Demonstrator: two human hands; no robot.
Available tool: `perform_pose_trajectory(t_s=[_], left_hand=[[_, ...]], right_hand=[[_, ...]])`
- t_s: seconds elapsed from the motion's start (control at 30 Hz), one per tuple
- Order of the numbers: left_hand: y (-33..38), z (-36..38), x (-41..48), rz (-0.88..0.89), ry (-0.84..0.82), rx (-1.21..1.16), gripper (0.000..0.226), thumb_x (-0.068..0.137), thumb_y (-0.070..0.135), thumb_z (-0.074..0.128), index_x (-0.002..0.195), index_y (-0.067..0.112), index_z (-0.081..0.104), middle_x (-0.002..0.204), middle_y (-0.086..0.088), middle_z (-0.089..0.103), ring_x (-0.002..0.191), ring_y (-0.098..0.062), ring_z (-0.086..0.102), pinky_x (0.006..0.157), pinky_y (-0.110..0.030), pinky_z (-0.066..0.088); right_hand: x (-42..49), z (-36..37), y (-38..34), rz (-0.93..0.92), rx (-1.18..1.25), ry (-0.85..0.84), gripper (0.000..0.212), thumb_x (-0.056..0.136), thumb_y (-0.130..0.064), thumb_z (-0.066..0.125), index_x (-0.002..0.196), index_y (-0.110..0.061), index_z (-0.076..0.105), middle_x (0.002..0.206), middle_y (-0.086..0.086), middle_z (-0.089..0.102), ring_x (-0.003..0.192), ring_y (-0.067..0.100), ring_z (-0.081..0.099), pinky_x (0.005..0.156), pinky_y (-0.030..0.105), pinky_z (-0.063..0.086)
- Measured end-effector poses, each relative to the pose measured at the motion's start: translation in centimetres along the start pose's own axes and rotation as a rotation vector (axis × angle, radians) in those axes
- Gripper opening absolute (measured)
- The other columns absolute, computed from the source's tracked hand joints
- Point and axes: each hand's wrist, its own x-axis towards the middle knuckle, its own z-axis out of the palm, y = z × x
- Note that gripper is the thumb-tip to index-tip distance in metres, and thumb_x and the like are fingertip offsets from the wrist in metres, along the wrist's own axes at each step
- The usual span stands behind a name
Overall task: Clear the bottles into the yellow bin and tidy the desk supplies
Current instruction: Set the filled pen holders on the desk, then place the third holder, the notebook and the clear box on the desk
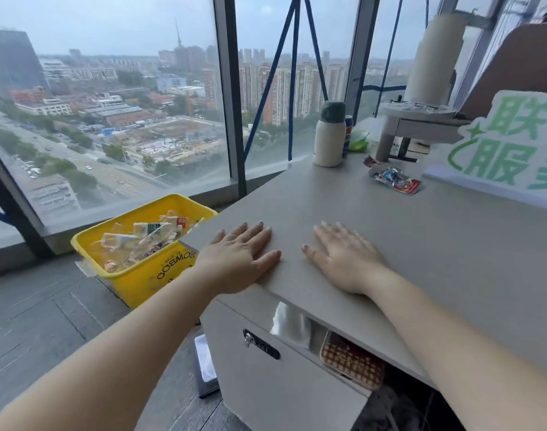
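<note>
Here both hands lie flat on the near edge of the grey desk [375, 206], palms down. The left hand [241, 259] and the right hand [343, 259] have straight, slightly spread fingers and hold nothing. The yellow bin [141, 283] stands on the floor just left of the desk, filled with clear plastic bottles [141, 241]. At the far end of the desk stand a white thermos flask [328, 141] with a green lid and a blue can [348, 132] beside it. Snack wrappers [396, 180] lie to their right, near a green-lettered sign [508, 144].
</note>
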Motion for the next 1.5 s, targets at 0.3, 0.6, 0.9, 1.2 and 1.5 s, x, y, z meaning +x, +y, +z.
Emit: perform_pose_trajectory(t_s=[0.3, 0.6, 0.9, 1.2, 1.5], left_hand=[[-3.9, 0.5, -2.9, 0.127, 0.081, -0.046, 0.06, 0.097, 0.057, 0.014, 0.151, 0.033, 0.01, 0.159, 0.01, 0.003, 0.147, -0.012, 0.0, 0.119, -0.038, 0.003], [-5.2, -0.6, -2.7, 0.198, 0.084, -0.045, 0.061, 0.093, 0.066, 0.019, 0.148, 0.039, 0.02, 0.157, 0.016, 0.013, 0.145, -0.01, 0.01, 0.117, -0.034, 0.011], [-12.6, -2.7, 0.0, 0.196, 0.066, -0.016, 0.067, 0.091, 0.068, 0.022, 0.148, 0.033, 0.022, 0.158, 0.008, 0.017, 0.146, -0.015, 0.011, 0.116, -0.04, 0.01], [-31.9, 1.5, 4.6, 0.025, 0.039, -0.143, 0.065, 0.093, 0.055, 0.04, 0.149, 0.024, 0.025, 0.157, 0.003, 0.02, 0.145, -0.021, 0.017, 0.114, -0.04, 0.02], [-43.8, 8.9, 9.9, -0.044, 0.001, -0.259, 0.057, 0.095, 0.044, 0.047, 0.146, 0.023, 0.031, 0.152, 0.003, 0.031, 0.137, -0.02, 0.034, 0.106, -0.037, 0.035]], right_hand=[[-1.1, -0.6, -0.9, 0.058, -0.059, -0.03, 0.067, 0.094, -0.063, 0.025, 0.152, -0.032, 0.012, 0.159, -0.015, 0.004, 0.147, 0.006, 0.002, 0.119, 0.03, 0.002], [-1.5, -1.1, -1.8, 0.103, -0.001, 0.024, 0.061, 0.095, -0.058, 0.032, 0.15, -0.031, 0.024, 0.158, -0.014, 0.015, 0.146, 0.007, 0.01, 0.118, 0.03, 0.008], [2.4, 0.2, -8.2, 0.25, 0.092, 0.183, 0.042, 0.094, -0.042, 0.046, 0.126, -0.015, 0.05, 0.135, 0.009, 0.05, 0.128, 0.028, 0.042, 0.105, 0.035, 0.032], [19.6, 4.0, -25.9, 0.015, 0.112, 0.01, 0.06, 0.091, -0.045, 0.053, 0.14, -0.014, 0.037, 0.147, 0.009, 0.037, 0.134, 0.029, 0.035, 0.109, 0.039, 0.03], [30.9, 16.3, -32.2, 0.161, 0.362, -0.059, 0.059, 0.089, -0.037, 0.058, 0.14, -0.018, 0.035, 0.146, 0.009, 0.033, 0.13, 0.029, 0.038, 0.105, 0.044, 0.037]])
